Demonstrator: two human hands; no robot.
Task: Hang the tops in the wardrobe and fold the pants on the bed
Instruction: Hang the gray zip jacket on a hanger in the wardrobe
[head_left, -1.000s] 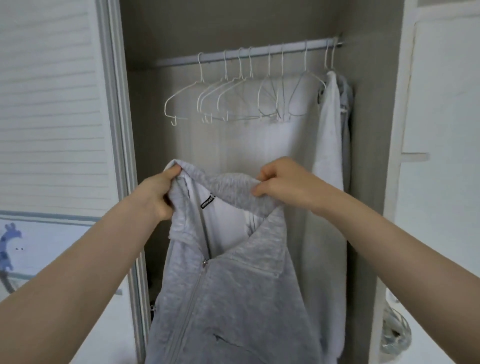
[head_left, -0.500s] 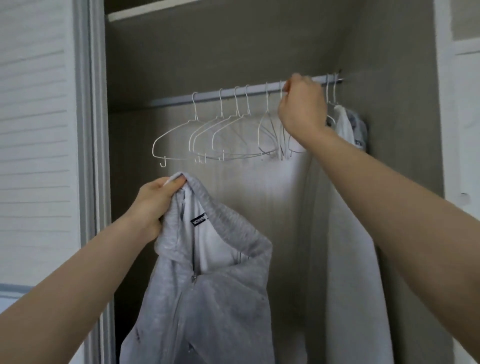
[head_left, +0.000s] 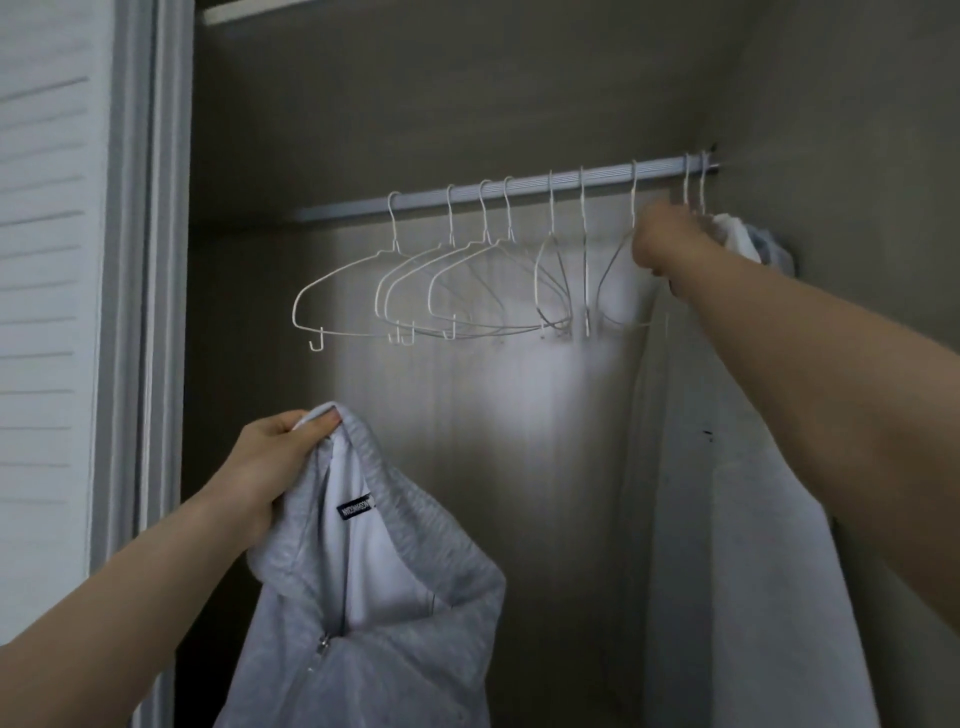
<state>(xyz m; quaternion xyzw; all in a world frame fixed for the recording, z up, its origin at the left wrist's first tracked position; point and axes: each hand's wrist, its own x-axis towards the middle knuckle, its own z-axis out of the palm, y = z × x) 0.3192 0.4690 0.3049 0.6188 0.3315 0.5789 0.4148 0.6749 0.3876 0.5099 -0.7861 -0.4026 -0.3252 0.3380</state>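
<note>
Since half a second ago my right hand (head_left: 670, 241) has dropped from the rail (head_left: 509, 189) to just beneath it and shifted toward the right end, while my left hand (head_left: 275, 467) has stayed put with the grey top (head_left: 374, 613).

From the head camera: my right hand, in the upper right of the frame, is curled closed at the neck of a white wire hanger (head_left: 623, 280), the last empty one before the two clothed hangers; I cannot tell exactly how the fingers wrap it. My left hand, lower left, pinches the collar edge of the grey zip top, which hangs below it in the bottom centre, its collar open with a dark label showing. Six more empty hangers (head_left: 447, 291) hang along the rail to the left. A white garment (head_left: 737, 545) already hangs at the right side of the wardrobe (head_left: 415, 114).
</note>
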